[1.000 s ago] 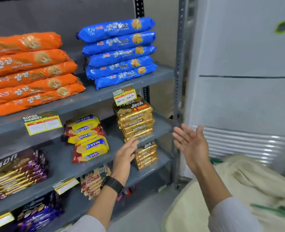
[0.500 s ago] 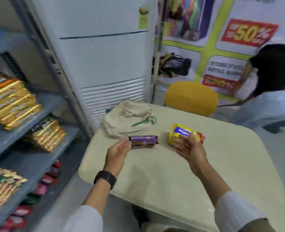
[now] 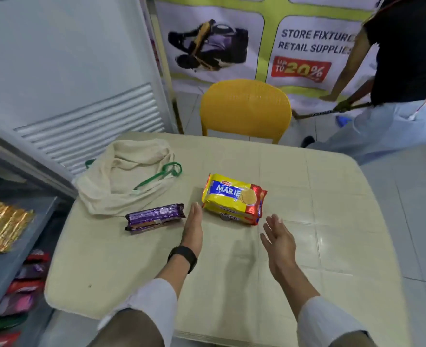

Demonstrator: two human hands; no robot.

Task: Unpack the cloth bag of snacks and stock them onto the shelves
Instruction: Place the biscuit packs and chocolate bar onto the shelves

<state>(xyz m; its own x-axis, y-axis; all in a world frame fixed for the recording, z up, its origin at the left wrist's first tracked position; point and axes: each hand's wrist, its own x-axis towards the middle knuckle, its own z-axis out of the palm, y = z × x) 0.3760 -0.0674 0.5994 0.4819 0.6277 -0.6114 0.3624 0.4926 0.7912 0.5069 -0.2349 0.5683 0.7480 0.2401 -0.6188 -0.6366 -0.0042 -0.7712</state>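
We see both hands held over the cream square plastic table (image 3: 319,221) at mid-frame; the left hand (image 3: 193,227) is flat with fingers together, holding nothing, between the purple foil biscuit pack (image 3: 154,217) and the yellow-and-red Marie biscuit packs (image 3: 233,197); the right hand (image 3: 278,237) is spread and empty, near those packs; the limp beige cloth bag with green drawstring (image 3: 124,177) lies left of centre, touching the purple pack; gold packets (image 3: 3,222) sit on the grey shelf (image 3: 11,261) at the left edge.
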